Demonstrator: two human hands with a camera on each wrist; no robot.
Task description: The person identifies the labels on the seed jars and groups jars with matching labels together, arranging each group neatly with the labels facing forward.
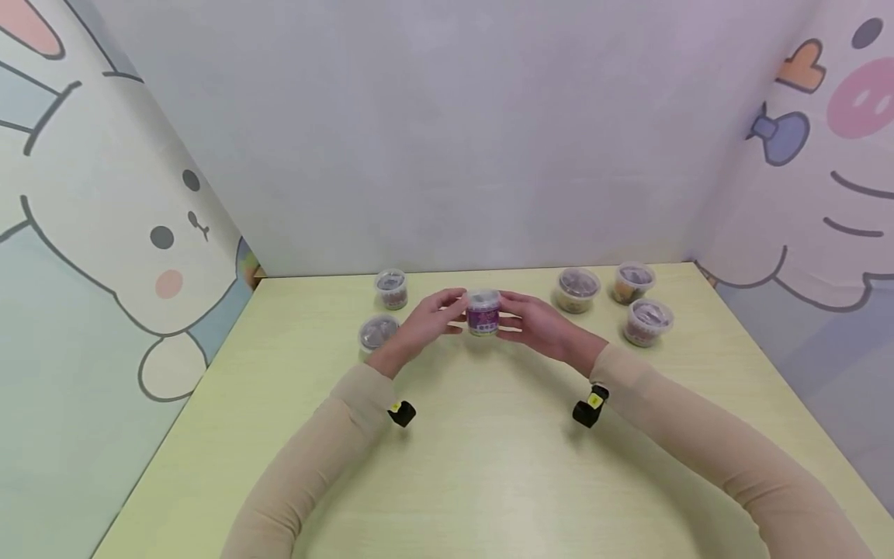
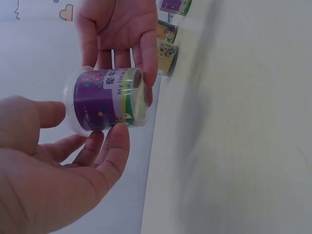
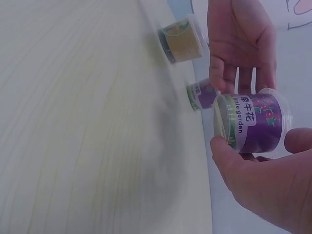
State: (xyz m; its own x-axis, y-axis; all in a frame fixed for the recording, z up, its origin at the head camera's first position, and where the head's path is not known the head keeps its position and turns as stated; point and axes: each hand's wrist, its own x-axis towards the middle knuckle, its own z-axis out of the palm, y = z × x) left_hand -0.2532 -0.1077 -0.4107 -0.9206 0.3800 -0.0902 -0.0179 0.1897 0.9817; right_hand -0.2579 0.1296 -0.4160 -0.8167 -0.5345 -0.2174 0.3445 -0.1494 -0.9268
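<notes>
A small lidded clear plastic cup (image 1: 483, 314) with a purple label, reading "little garden" beside Chinese characters, is held upright just above the table between both hands. My left hand (image 1: 426, 320) grips its left side, thumb near the lid and fingers toward the base (image 2: 97, 100). On the opposite side my right hand (image 1: 541, 322) holds it the same way, with the thumb by the lid rim and a finger at the base (image 3: 222, 117). Behind the left wrist, a similar lidded cup (image 1: 378, 332) is partly hidden.
Another lidded cup (image 1: 391, 289) stands at the back left of the pale yellow table (image 1: 482, 458). Three more cups are at the back right: one (image 1: 577, 289) nearest the right hand, one (image 1: 633, 282) behind, one (image 1: 647, 321) in front. A white wall (image 1: 454, 155) rises behind; cartoon-printed panels flank the table.
</notes>
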